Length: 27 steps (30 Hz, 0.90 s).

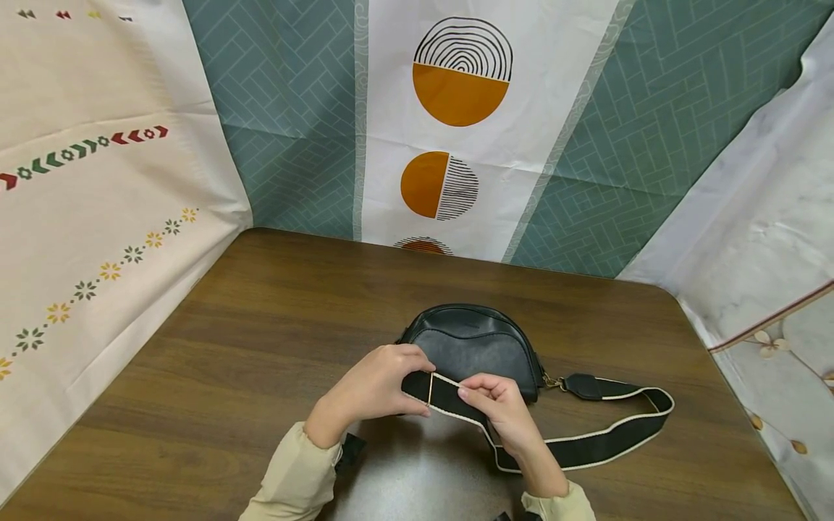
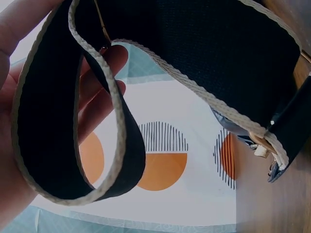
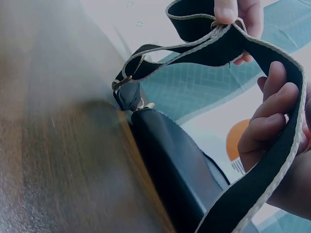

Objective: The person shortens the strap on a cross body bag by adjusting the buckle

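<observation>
A black half-moon handbag (image 1: 478,351) stands on the table, its strap leading off a clip at its right side. The webbing strap (image 1: 589,450) is black with cream edges. My left hand (image 1: 365,387) holds the strap at a thin gold slider buckle (image 1: 431,388), thumb below and fingers above. In the left wrist view, a loop of strap (image 2: 43,121) hangs down beside the palm. To the right of the buckle, my right hand (image 1: 502,409) pinches the strap between thumb and fingers. The right wrist view shows the strap running across that hand's curled fingers (image 3: 272,114).
The brown wooden table (image 1: 195,376) reaches back to a patterned cloth backdrop (image 1: 293,130). White fabric (image 1: 749,239) hangs along the right side, and an embroidered cloth (image 1: 98,217) along the left. A gold clip (image 1: 552,381) joins strap and bag.
</observation>
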{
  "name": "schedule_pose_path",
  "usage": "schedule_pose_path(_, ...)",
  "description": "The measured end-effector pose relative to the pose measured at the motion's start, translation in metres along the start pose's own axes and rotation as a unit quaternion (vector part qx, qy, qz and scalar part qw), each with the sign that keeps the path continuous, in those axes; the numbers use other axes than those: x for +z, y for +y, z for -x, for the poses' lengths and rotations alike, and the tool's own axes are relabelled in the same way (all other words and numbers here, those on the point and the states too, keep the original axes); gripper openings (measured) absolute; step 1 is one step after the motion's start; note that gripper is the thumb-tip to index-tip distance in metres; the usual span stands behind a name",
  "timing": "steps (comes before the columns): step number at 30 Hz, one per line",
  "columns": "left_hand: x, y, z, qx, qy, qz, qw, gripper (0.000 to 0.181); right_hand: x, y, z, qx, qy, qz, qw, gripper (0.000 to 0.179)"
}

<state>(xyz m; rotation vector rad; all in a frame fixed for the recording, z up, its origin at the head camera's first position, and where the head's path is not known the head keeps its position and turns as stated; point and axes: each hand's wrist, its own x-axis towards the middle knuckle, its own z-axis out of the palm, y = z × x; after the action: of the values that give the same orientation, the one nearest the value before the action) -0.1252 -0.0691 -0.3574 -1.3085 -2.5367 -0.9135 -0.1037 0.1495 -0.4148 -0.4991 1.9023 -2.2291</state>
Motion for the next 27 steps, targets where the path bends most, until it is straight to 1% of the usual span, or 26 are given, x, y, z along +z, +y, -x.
schedule_pose_path(8, 0.000, 0.002, -0.002, 0.000, -0.002, 0.006, 1.0000, 0.043, 0.004, -0.001, -0.002, -0.001, 0.004, 0.000, 1.0000, 0.026)
schedule_pose_path(15, 0.002, 0.007, -0.004, -0.011, -0.019, 0.004, 0.9997, 0.041, 0.010, -0.002, -0.006, 0.002, -0.001, -0.001, 1.0000, 0.025)
schedule_pose_path(17, 0.003, 0.008, -0.006, -0.008, -0.023, 0.000, 0.9997, 0.041, 0.013, -0.002, -0.008, 0.002, -0.003, 0.001, 1.0000, 0.023)
schedule_pose_path(21, 0.006, 0.010, -0.008, -0.004, -0.025, -0.008, 0.9997, 0.040, 0.017, -0.003, -0.010, -0.002, 0.000, 0.007, 1.0000, 0.010)
schedule_pose_path(22, 0.006, 0.010, -0.009, -0.005, -0.024, -0.007, 0.9997, 0.040, 0.018, -0.003, -0.011, -0.003, -0.001, 0.008, 1.0000, 0.010)
schedule_pose_path(25, 0.007, 0.010, -0.009, -0.006, -0.019, -0.011, 0.9997, 0.041, 0.016, -0.003, -0.010, -0.012, -0.009, 0.028, 0.9995, 0.019)
schedule_pose_path(27, 0.007, 0.010, -0.009, -0.006, -0.015, -0.017, 0.9997, 0.042, 0.013, -0.004, -0.008, -0.022, -0.024, 0.049, 0.9983, 0.019)
